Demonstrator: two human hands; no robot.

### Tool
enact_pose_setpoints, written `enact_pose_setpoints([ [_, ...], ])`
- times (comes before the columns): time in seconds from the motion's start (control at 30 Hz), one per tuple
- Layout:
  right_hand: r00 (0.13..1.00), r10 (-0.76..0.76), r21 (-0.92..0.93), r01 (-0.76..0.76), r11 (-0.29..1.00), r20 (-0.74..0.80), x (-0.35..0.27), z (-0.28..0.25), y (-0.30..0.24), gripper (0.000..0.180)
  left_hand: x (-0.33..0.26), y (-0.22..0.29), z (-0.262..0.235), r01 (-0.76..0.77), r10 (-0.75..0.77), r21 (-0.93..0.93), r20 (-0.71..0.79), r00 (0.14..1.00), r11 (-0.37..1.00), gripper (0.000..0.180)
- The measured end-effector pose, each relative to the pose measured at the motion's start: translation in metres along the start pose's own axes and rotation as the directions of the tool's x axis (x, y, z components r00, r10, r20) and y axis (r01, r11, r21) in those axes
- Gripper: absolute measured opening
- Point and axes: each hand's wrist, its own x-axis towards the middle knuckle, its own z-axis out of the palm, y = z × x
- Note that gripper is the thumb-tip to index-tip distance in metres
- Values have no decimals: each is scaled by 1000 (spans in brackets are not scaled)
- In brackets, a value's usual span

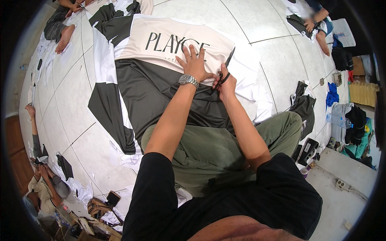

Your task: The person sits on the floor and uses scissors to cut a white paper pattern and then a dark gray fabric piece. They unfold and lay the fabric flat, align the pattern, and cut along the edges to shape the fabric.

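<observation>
Black-sleeved forearms over olive trousers: seated person working printed fabric on a tiled floor.

Left hand (pixel 196 63), wristwatch (pixel 188 80) on the wrist, lies flat with fingers spread at 12 o'clock, pressing the cream panel of the fabric sheet (pixel 161 72). Right hand (pixel 226 82), just beside it toward 1 o'clock, is clenched through the loops of black scissors (pixel 225 72). Blades run up and right, toward 1 o'clock, along the cream panel's right edge where it meets white margin. Sheet's long axis runs 12 to 6, its near dark end reaching the knees; right hand is nearer the cut line.
</observation>
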Motion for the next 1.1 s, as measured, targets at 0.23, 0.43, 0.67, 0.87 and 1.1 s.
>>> enact_pose_setpoints([
  [0.23, 999, -34, -42, 34, 999, 4, 1, -3, -1, 44, 0, 1, -1, 0, 0, 1, -1, 1000, 1000, 132],
  [0.43, 999, -48, -76, 47, 996, -17, 3, -2, -3, 44, -1, 0, 0, -3, 3, -9, -1, 1000, 1000, 132],
  [0.67, 999, -25, -50, 24, 998, -23, 6, 0, -4, 43, 1, 1, 1, -1, 1, 11, 2, 1000, 1000, 134],
  [0.87, 1000, -16, -25, 16, 1000, -10, 3, 1, -5, 42, 1, 0, 3, -7, 7, 24, 2, 1000, 1000, 136],
  [1.1, 1000, -18, -1, 18, 1000, 7, 6, -1, -3, 40, 2, -1, 4, -13, 13, 19, -7, 1000, 1000, 137],
])
